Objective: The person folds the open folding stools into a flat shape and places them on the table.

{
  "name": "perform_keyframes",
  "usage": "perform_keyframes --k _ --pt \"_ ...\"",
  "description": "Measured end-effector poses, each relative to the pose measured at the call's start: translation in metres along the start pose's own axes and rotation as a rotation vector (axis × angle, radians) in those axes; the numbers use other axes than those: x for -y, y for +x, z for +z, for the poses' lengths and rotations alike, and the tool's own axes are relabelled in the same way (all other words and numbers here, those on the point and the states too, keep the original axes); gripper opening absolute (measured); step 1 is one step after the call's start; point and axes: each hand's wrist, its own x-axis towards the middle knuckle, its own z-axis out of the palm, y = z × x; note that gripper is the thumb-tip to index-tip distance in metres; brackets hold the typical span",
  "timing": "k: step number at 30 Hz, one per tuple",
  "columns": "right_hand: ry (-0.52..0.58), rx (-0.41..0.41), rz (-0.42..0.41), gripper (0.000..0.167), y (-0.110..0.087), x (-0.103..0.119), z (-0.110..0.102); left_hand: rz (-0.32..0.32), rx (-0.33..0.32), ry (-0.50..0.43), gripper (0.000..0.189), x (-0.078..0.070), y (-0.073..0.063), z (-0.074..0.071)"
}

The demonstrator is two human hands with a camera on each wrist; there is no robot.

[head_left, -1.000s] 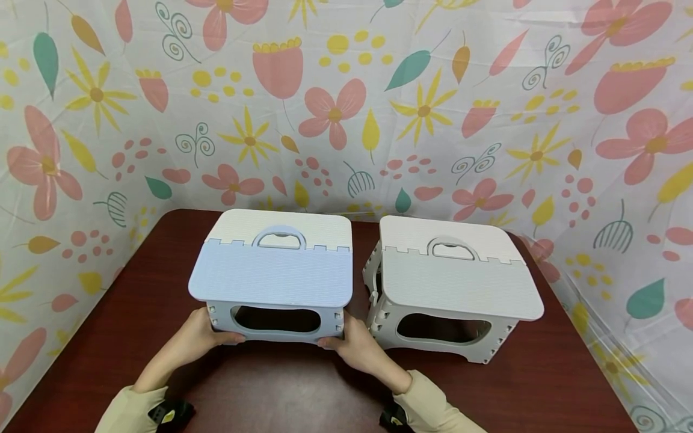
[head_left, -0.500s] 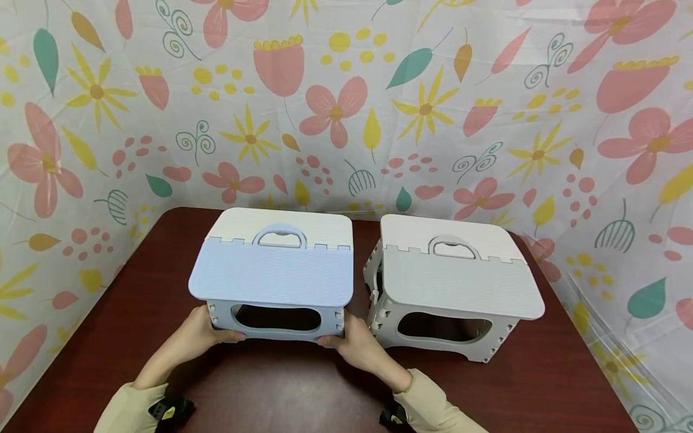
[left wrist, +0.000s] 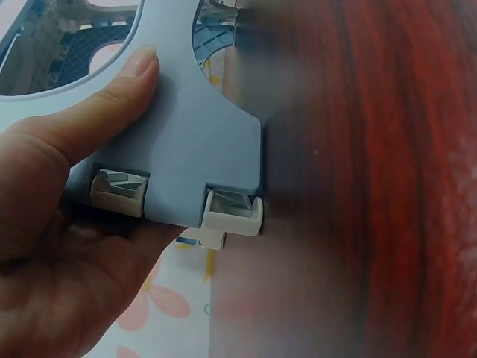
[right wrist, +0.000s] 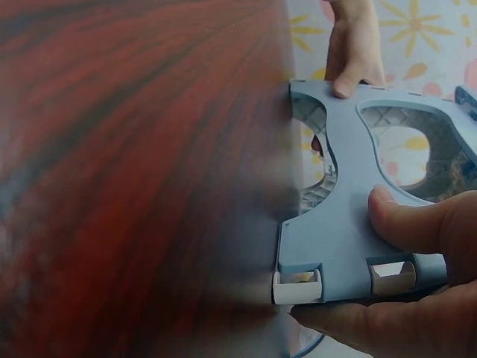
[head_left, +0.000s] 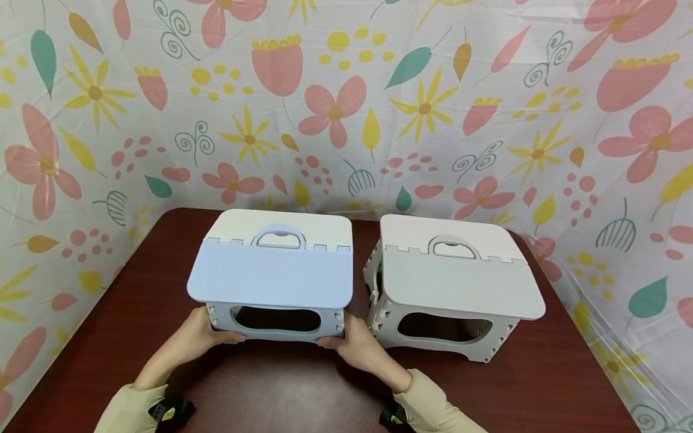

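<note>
A folding step stool with a light blue and white top stands unfolded on the left half of the table, its carry handle at the middle of the top. My left hand grips its front left leg corner, the thumb lying across the blue front panel. At the opposite corner my right hand grips the leg the same way, its thumb on the front panel. The fingers behind the side panels are mostly hidden. Close to the right hand stands a second folding step stool, grey and white, also unfolded.
Both stools rest on a dark red wood-grain table. A floral curtain hangs behind and along both sides. Between the stools runs a narrow gap, with the right hand near the grey stool's front left leg.
</note>
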Motion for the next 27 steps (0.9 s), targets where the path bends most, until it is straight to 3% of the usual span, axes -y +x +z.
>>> perform_keyframes --k 27 --pt "-0.005 -0.003 0.007 0.037 0.0021 0.0010 -0.0001 -0.013 0.009 0.003 0.080 0.0001 0.0005 0.0017"
